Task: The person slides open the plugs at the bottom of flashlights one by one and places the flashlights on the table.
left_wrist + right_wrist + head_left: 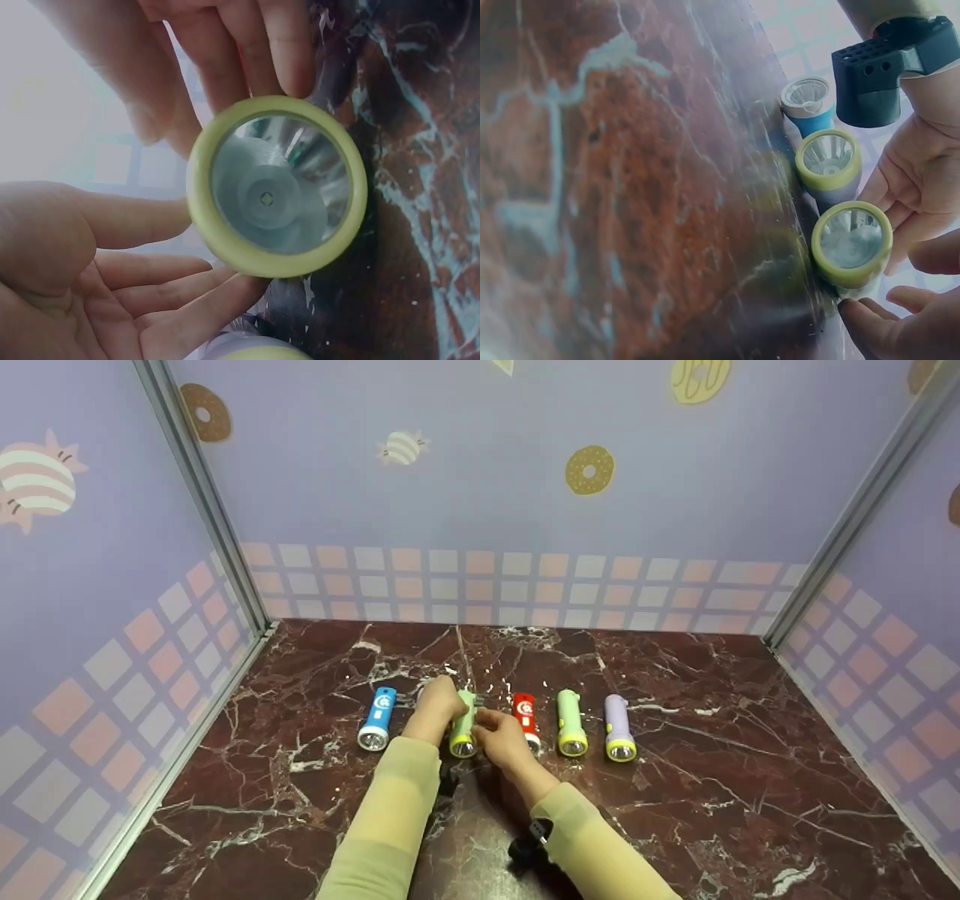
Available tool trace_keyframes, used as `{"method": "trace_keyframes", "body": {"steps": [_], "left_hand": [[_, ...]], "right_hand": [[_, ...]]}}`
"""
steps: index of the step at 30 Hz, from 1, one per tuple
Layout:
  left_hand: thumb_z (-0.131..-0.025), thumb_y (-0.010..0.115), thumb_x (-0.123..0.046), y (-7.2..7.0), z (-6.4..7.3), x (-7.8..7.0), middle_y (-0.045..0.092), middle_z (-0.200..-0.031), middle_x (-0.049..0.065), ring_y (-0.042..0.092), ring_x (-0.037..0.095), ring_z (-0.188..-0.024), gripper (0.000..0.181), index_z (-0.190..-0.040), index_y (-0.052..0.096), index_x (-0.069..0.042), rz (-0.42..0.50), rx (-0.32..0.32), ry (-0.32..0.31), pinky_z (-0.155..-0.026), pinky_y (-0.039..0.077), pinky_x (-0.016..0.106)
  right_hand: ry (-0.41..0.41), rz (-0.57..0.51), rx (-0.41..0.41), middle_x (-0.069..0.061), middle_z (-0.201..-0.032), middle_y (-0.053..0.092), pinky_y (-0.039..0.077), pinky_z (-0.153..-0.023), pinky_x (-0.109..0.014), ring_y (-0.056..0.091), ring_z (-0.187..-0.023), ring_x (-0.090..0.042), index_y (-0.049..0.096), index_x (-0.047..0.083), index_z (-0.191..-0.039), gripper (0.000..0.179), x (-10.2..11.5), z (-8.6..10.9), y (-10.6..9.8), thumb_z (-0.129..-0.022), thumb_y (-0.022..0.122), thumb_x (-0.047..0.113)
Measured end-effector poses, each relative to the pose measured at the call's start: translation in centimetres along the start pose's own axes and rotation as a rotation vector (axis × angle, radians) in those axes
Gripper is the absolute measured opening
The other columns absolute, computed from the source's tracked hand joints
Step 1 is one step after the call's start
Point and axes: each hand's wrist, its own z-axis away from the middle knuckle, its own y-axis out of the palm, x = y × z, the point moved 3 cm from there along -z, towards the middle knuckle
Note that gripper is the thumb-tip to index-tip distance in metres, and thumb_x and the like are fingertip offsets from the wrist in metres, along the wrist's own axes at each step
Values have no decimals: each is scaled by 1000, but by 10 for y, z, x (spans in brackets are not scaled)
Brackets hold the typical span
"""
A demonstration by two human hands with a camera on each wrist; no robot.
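A light green flashlight (pixel 463 727) with a yellow rim lies on the table between both hands, its lens toward me. My left hand (pixel 436 706) holds it from the left, the thumb along its upper side and the fingers beside the body. From the right, my right hand (pixel 501 737) touches its side with extended fingertips (pixel 855 311); its thumb stays off the body. In the left wrist view the flashlight's round lens (pixel 274 195) faces the camera. Just left of it is a purple flashlight (pixel 829 165), hidden by my left hand in the head view.
A blue flashlight (pixel 377 720) lies at the row's left end. To the right lie a red flashlight (pixel 525 712), partly behind my right hand, another light green flashlight (pixel 571 724) and another purple flashlight (pixel 619 727). Patterned walls (pixel 480 510) enclose the marbled table (pixel 712 780).
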Motion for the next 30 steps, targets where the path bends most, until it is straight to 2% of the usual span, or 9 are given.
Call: {"method": "trace_keyframes", "body": {"steps": [3, 7, 11, 18, 24, 27, 30], "left_hand": [[-79, 78, -11, 0, 0, 0, 73, -112, 24, 68, 36, -103, 32, -105, 72, 6, 1, -7, -4, -96, 56, 44], [-79, 77, -10, -1, 1, 0, 73, -112, 24, 68, 36, -102, 31, -105, 72, 6, 19, -2, -18, -95, 57, 44], [-79, 76, -8, -2, 1, -1, 73, -114, 24, 68, 36, -104, 32, -108, 71, 6, 46, -5, -22, -95, 56, 45], [-81, 72, -6, -7, 4, -5, 75, -107, 23, 70, 37, -98, 23, -101, 72, 5, 63, -53, -9, -90, 57, 48], [-86, 71, -10, -10, 5, -10, 74, -112, 24, 70, 38, -103, 29, -112, 71, 5, 59, -81, -14, -90, 58, 49], [-89, 71, -13, -10, 5, -13, 73, -115, 24, 70, 38, -106, 31, -114, 70, 4, 76, -97, -19, -91, 58, 50], [-92, 71, -16, -10, 5, -16, 74, -114, 23, 70, 38, -106, 26, -109, 73, 3, 114, -115, -2, -91, 57, 50]], "right_hand": [[-7, 13, 1, -31, -127, 67, 58, -86, -30, 69, -105, -28, 57, -15, -134, 41, 1, -1, -1, -96, 61, -1], [-8, 21, -6, -30, -129, 67, 56, -100, -43, 66, -118, -37, 59, -14, -133, 41, 3, -2, -4, -96, 62, 2], [-20, 21, -16, -30, -129, 67, 53, -103, -47, 65, -119, -38, 60, -13, -132, 40, 6, -3, -7, -96, 62, 3], [-9, 6, -19, -28, -131, 66, 54, -102, -46, 65, -119, -37, 60, -12, -134, 42, 9, -4, -16, -96, 63, 6], [-1, -22, -25, -28, -134, 65, 57, -96, -42, 67, -117, -39, 59, -11, -136, 41, 13, -4, -27, -98, 60, 5], [-20, -38, -34, -31, -136, 63, 56, -100, -41, 64, -122, -41, 57, -13, -136, 41, 14, -4, -33, -99, 59, 2], [-36, -52, -54, -33, -136, 62, 55, -104, -43, 63, -124, -40, 57, -15, -136, 40, 15, -5, -39, -99, 58, 1]]}}
